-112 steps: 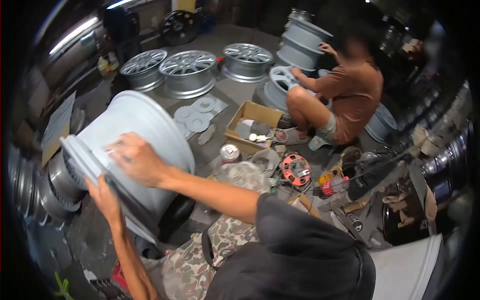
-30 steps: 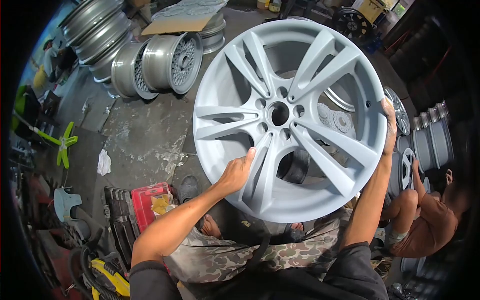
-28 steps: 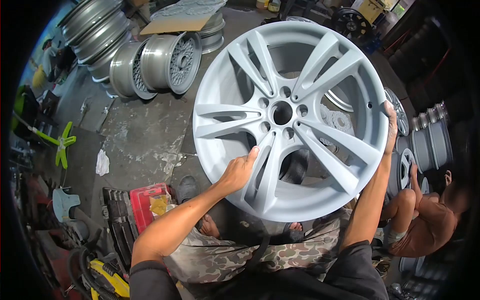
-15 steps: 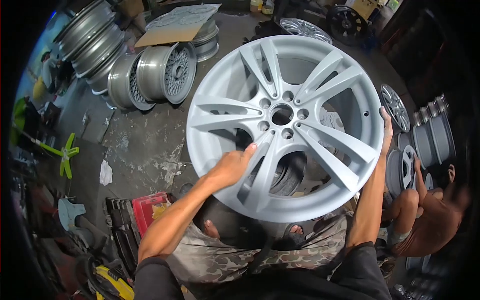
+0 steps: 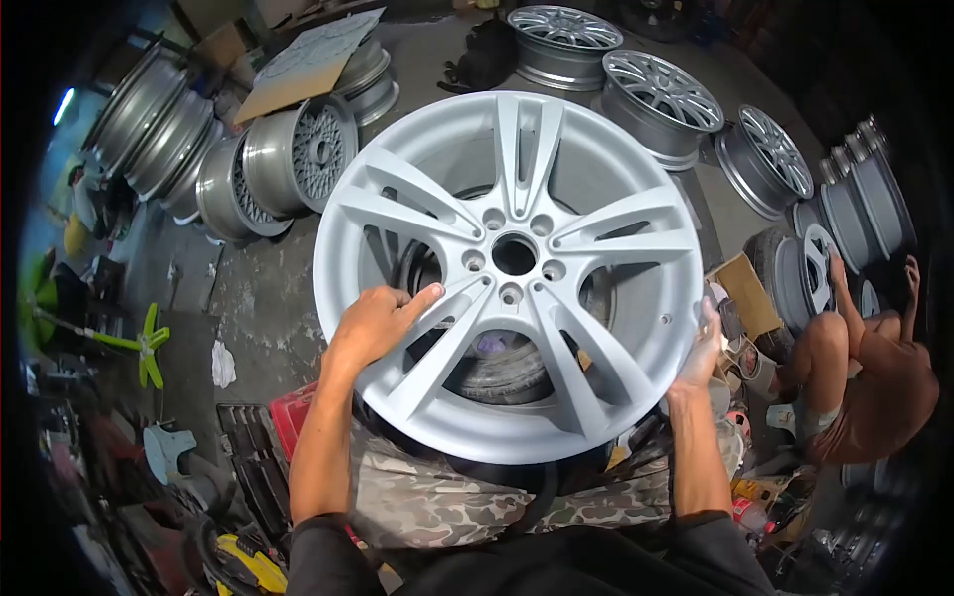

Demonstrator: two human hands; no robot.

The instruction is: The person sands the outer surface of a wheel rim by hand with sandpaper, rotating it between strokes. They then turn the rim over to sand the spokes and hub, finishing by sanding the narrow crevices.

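A silver-grey alloy wheel rim [image 5: 532, 286] with paired spokes faces me, held in front of my lap in the head view. My left hand [image 5: 373, 326] grips a lower-left spoke, thumb laid along its face; the fingers behind are partly hidden. On the opposite side my right hand [image 5: 700, 350] is wrapped round the outer edge, near the valve hole, with some fingers out of sight behind the rim. Through the spoke gaps a dark tyre [image 5: 502, 382] shows beneath.
Stacked rims [image 5: 149, 129] and two mesh-spoked rims [image 5: 318, 154] stand at left. Silver rims [image 5: 661, 89] line the back right. At right a crouching person [image 5: 874, 397] touches another wheel [image 5: 817, 268]. A red box [image 5: 293, 417] and a green-legged stand [image 5: 149, 343] are at left.
The rim has moved left and slightly down, and its spokes have turned. Both hands have gone with it, still gripping. My view has shifted, showing more rims at back right.
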